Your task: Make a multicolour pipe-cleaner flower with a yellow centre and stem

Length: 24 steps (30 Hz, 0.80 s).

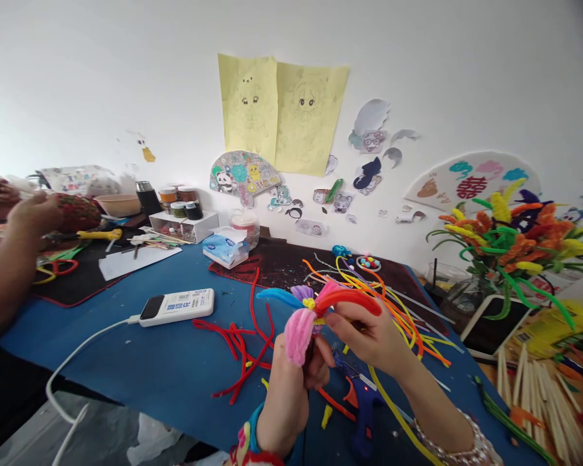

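A pipe-cleaner flower (298,333) with pink, purple, blue and red loops and a yellow centre is held up over the table. My left hand (291,395) is closed around its underside, partly hidden behind the pink petal. My right hand (372,336) has its fingers pinched at the flower's right side, by the red pipe-cleaner loop (350,298); the exact contact point is hidden. Below my hands lies a blue hot glue gun (362,414) with a small red light. Loose red pipe cleaners (243,353) are scattered to the left, and yellow and orange ones (403,310) lie to the right.
A white power bank (177,307) with a cable lies on the blue table mat. Behind are a tissue pack (226,247) and paint jars (179,194). A vase of pipe-cleaner flowers (519,239), a tablet (495,323) and wooden sticks (534,395) stand right. Another person's hands (34,210) work at left.
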{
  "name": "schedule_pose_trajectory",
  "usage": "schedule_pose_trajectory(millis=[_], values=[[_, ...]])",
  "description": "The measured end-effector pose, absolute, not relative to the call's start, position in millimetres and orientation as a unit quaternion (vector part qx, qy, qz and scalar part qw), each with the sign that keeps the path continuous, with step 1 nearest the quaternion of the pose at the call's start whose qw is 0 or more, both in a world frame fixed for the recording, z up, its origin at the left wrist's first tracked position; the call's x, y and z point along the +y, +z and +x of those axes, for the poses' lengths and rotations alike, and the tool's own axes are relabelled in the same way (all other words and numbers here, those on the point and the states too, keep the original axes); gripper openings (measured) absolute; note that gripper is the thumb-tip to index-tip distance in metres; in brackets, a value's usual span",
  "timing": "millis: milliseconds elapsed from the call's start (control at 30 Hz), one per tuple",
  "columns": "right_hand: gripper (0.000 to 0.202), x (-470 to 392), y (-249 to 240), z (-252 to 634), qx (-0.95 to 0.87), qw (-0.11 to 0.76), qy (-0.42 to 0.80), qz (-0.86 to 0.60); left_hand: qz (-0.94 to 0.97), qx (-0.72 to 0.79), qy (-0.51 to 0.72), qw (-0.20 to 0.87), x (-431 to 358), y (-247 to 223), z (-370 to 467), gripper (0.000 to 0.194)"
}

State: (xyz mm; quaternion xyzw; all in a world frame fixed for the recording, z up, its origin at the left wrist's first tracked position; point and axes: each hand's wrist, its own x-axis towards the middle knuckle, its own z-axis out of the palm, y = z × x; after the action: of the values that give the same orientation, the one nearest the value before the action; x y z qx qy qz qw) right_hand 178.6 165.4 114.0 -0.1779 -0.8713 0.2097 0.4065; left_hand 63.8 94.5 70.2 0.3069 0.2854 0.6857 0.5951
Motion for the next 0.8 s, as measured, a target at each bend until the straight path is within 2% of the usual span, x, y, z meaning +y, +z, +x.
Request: schedule_pose_trajectory(millis=[267, 800], values=[[0.043, 171.4, 109.5, 181.2, -0.86, 0.399, 0.257, -0.19, 0.289, 0.231, 0.676, 0.637, 96.3, 71.0, 63.1, 0.05], [0.044, 170.6, 113.2, 179.7, -0.871, 0.394, 0.215, -0.199, 0.238, 0.16, 0.642, 0.711, 95.3, 83.1, 62.3, 0.055]])
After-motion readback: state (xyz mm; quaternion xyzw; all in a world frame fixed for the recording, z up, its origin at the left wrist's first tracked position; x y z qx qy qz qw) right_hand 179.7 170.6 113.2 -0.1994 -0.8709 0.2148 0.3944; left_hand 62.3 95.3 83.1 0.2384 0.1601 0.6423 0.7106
